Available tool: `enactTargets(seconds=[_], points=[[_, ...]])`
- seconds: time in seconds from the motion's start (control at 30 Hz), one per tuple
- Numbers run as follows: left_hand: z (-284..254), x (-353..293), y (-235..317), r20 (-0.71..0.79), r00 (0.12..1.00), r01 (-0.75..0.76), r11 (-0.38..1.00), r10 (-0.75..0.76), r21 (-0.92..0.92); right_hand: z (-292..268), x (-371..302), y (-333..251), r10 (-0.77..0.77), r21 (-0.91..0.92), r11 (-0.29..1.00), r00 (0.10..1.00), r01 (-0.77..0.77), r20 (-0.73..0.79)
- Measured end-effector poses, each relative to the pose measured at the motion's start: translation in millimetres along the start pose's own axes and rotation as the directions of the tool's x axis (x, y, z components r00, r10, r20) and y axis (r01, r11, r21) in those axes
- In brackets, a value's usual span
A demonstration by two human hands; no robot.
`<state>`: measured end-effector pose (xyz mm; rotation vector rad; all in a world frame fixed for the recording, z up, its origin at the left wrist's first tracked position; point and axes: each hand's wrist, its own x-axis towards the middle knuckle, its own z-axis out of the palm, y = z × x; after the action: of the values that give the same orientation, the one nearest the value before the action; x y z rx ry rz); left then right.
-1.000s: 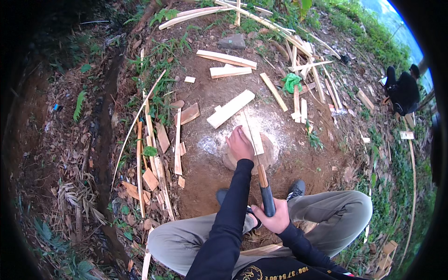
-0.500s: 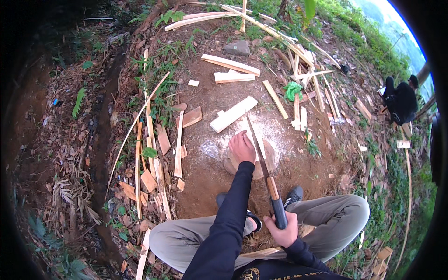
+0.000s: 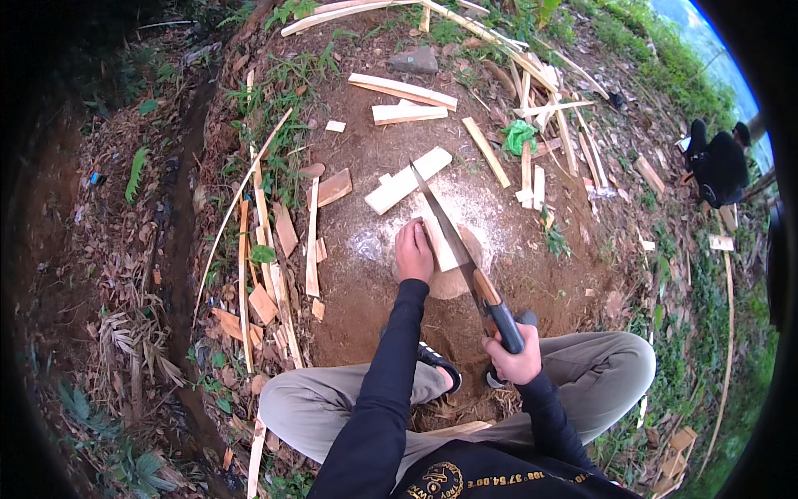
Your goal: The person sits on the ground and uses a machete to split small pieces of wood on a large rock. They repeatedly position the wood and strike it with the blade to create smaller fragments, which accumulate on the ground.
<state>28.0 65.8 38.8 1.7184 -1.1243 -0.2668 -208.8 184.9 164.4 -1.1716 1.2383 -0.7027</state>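
Note:
My left hand (image 3: 413, 251) grips the left edge of a short pale wooden board (image 3: 441, 241), its fingers closed along the side. The board rests tilted on a round wood stump (image 3: 453, 285). In my right hand (image 3: 514, 358) is a long-bladed cutting tool, gripped by its black handle (image 3: 506, 327) with a brown wooden part ahead of it. Its tapering dark blade (image 3: 445, 220) points away from me and runs beside and over the board's right edge. Whether the blade has teeth cannot be made out. Pale dust surrounds the stump.
A pale plank (image 3: 408, 181) lies just beyond the stump, with two more boards (image 3: 407, 115) farther off. Long strips (image 3: 266, 224) line the left side. A green plastic bag (image 3: 519, 137) sits among sticks. A person in dark clothes (image 3: 716, 170) is at the far right.
My right hand has moved up and forward with the tool, and the blade tip now lies farther away and to the left. The pale board shows more of its face beside the blade.

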Motion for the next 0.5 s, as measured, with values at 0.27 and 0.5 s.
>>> enactTargets(seconds=[0.27, 0.5], points=[[28.0, 5.2, -3.5, -0.226, 0.974, 0.073, 0.97, -0.019, 0.231, 4.2, 6.7, 1.3, -0.125, -0.076, 0.989, 0.992, 0.127, 0.028], [31.4, 6.7, -5.2, -0.197, 0.977, 0.119, 0.975, -0.082, 0.186, 1.7, 2.7, -4.0, -0.201, -0.185, 0.96, 0.978, 0.209, 0.063]])
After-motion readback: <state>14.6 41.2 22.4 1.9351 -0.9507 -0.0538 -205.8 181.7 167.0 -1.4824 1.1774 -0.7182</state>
